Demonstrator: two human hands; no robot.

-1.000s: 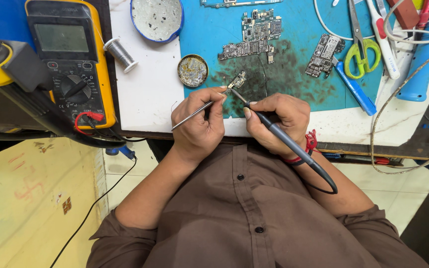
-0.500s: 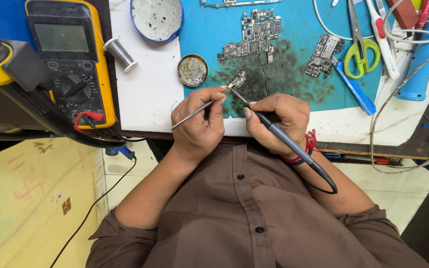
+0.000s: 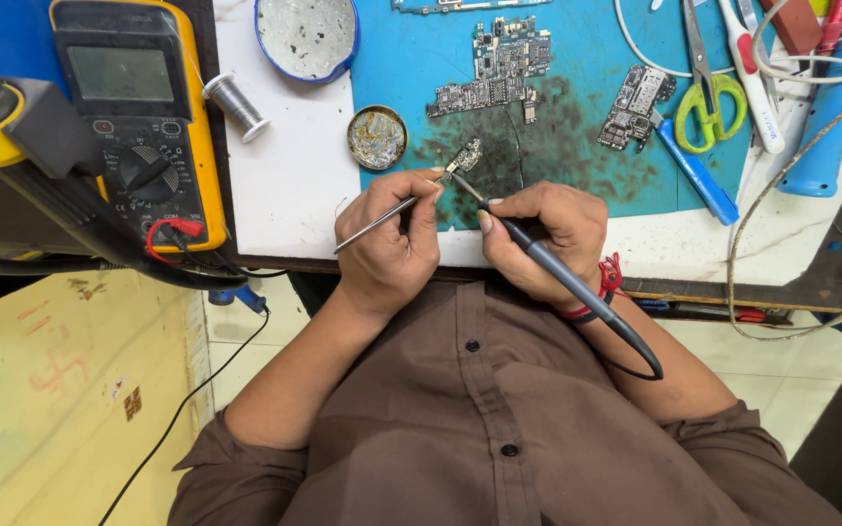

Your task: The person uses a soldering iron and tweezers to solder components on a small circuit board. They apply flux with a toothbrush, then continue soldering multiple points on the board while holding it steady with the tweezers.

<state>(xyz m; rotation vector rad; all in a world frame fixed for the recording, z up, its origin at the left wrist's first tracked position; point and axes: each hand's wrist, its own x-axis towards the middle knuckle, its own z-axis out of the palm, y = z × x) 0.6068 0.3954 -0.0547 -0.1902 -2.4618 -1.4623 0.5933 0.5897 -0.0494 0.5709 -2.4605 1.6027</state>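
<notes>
Between tweezers (image 3: pixel 387 212) and iron (image 3: pixel 538 255): small board (image 3: pixel 466 156).

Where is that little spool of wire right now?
In the head view, the wire spool lies upper left, on the white surface between the yellow multimeter and the round blue dish.

Head view, straight down, close

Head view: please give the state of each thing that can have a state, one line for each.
left hand: shut on tweezers
right hand: shut on soldering iron, tip at small circuit board
multimeter: screen blank
round tin: open
scissors: closed, lying flat
solder spool: on its side
</notes>
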